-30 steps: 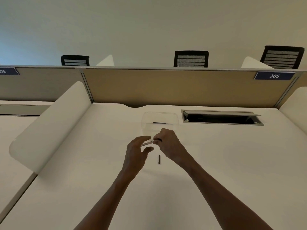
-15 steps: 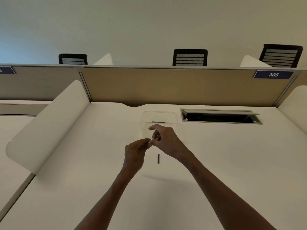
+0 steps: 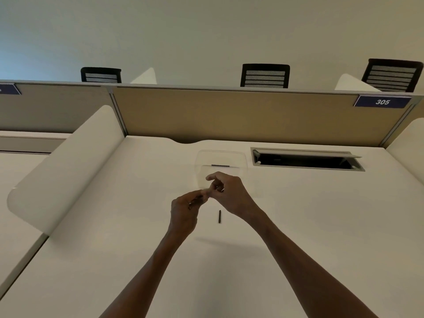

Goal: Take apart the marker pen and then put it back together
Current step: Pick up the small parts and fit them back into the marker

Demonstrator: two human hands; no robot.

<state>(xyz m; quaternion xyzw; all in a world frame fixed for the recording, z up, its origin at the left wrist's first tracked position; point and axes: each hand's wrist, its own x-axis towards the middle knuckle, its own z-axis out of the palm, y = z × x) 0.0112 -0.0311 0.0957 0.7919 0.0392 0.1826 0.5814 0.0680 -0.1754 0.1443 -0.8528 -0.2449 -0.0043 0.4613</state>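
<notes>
Fingers of the left hand (image 3: 184, 211) and right hand (image 3: 226, 191) are pinching the marker pen (image 3: 199, 198); one dark piece (image 3: 219, 216) is lying apart on the desk (image 3: 309, 226), so reassembly seems unfinished.

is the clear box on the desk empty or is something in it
Not empty: the clear box holds one thin dark piece lying flat.

Both hands (image 3: 207, 200) raised, fingers (image 3: 212, 176) touching

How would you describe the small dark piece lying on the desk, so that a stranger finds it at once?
On the white desk, look just below the two hands, left hand and right hand. The small dark piece lies there alone, a thin black stick, untouched by either hand.
</notes>
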